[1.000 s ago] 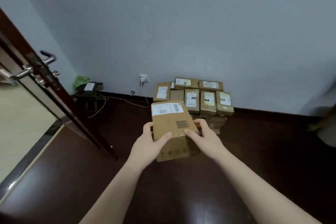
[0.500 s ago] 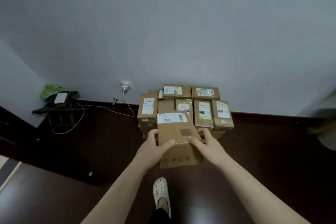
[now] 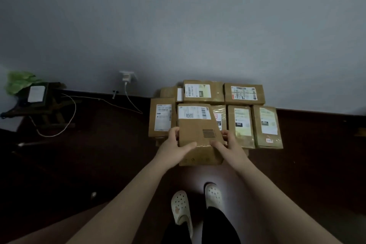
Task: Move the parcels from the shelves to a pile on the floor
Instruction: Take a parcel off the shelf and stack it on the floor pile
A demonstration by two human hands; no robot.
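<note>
Cardboard parcel [image 3: 198, 130] gripped by both hands, left hand [image 3: 174, 149], right hand [image 3: 230, 147]

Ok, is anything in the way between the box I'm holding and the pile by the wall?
Nothing visible. The left hand and right hand hold the parcel directly in front of the pile, overlapping its near boxes. The charger cable runs well off to the left.

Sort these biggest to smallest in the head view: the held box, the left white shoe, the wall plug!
1. held box, largest
2. left white shoe, nearer the camera, so flattered
3. wall plug, smallest, but farthest away
</note>
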